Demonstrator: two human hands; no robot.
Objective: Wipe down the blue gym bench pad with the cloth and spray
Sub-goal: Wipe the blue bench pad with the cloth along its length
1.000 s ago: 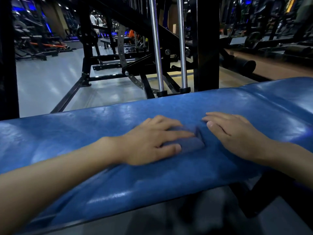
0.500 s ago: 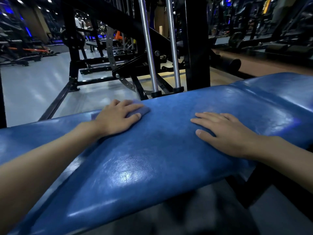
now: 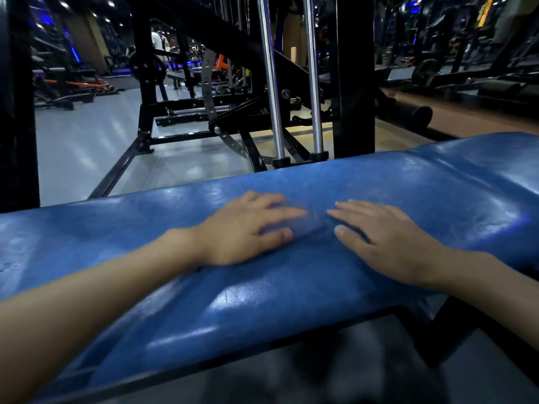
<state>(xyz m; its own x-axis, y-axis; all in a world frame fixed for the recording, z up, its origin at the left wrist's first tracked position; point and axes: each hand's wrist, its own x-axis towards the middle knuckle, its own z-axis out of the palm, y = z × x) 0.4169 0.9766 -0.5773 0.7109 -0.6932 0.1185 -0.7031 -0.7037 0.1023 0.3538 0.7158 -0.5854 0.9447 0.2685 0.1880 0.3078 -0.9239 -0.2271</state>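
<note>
The blue gym bench pad (image 3: pixel 262 301) runs across the view from lower left to upper right, shiny and worn. My left hand (image 3: pixel 245 228) lies flat on its middle, fingers straight, pressing a small blue-grey cloth (image 3: pixel 303 225) onto the pad. The cloth is blurred and mostly covered by the fingers. My right hand (image 3: pixel 385 243) rests flat on the pad just right of the cloth, fingers straight and nearly touching it. No spray bottle is in view.
Behind the pad stands a black machine frame (image 3: pixel 353 77) with two chrome guide rods (image 3: pixel 271 83). A black upright (image 3: pixel 17 106) fills the left edge. Grey floor (image 3: pixel 81 147) stretches left; other gym machines and a person stand far back.
My left hand has slid the cloth back to the right along the pad, from the far left edge to beside my right hand. The right hand has stayed in place.
</note>
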